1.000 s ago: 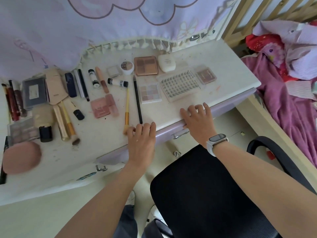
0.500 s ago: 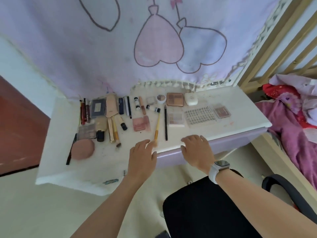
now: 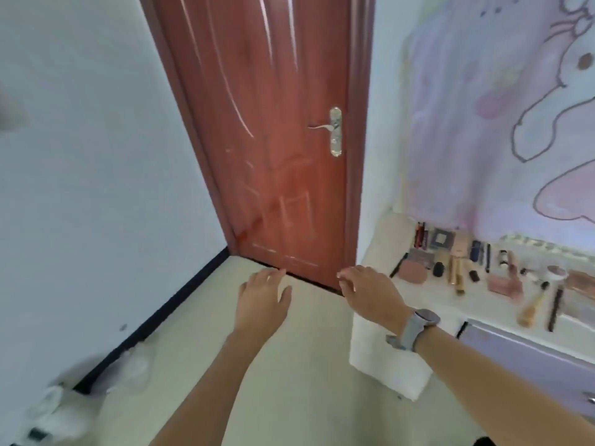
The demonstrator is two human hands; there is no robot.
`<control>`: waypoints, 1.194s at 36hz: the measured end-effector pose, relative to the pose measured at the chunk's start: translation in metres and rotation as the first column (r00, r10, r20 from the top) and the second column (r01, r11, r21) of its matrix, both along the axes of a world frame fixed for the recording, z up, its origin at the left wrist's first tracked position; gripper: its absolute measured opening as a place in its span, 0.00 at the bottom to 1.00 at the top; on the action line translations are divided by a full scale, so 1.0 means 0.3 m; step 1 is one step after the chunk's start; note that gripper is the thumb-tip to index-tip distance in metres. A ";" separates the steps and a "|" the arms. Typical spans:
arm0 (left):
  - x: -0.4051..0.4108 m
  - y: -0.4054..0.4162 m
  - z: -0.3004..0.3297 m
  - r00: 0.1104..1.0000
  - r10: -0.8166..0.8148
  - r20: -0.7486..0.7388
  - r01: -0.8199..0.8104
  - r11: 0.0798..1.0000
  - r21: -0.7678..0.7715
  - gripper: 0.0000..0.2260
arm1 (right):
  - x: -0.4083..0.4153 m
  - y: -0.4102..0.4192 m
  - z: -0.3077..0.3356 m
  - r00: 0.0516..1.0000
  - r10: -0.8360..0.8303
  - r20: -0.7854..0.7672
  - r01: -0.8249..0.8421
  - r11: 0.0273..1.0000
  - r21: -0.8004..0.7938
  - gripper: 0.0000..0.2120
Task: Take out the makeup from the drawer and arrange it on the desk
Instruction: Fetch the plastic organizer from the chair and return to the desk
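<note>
No legible writing or brand on anything in view; the frame is blurred. My left hand and right hand hover empty over the pale floor, fingers loosely spread; a grey watch sits on the right wrist. The makeup lies in rows on the white table to my right. The lilac drawer front sits flush. A red-brown wooden door with a metal handle stands closed ahead.

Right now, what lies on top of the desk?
Makeup lies in rows on the desk: a pink puff, brushes, pencils and palettes. The right end is out of frame.
</note>
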State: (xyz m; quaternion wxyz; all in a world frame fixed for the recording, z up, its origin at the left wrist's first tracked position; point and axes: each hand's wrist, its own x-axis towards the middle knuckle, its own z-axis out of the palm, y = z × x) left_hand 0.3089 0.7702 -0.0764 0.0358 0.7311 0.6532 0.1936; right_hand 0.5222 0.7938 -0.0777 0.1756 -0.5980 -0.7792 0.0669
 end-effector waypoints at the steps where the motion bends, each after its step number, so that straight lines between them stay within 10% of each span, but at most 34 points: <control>1: -0.109 -0.078 0.005 0.998 0.063 0.010 -0.063 0.998 -0.005 0.19 | -0.111 -0.035 0.013 0.998 0.059 0.002 -0.059 0.998 0.000 0.14; 9: -0.865 -0.905 -0.009 0.789 0.610 0.075 -0.600 0.791 -0.115 0.19 | -1.006 -0.490 0.041 0.791 0.611 -0.026 -0.612 0.790 -0.042 0.09; 18: -1.159 -1.922 -0.093 0.190 0.977 0.096 -0.959 0.205 -0.194 0.17 | -1.779 -1.297 -0.050 0.245 0.969 -0.041 -0.951 0.232 -0.203 0.14; 28: -1.176 -2.710 -0.151 -0.407 0.909 0.091 -0.892 -0.374 -0.252 0.16 | -2.232 -2.191 -0.113 -0.384 0.923 -0.018 -0.882 -0.372 -0.288 0.16; 43: -1.510 -3.442 -0.054 -0.785 0.611 0.108 -0.619 -0.764 -0.181 0.15 | -2.770 -3.150 -0.061 -0.791 0.612 0.015 -0.595 -0.763 -0.252 0.17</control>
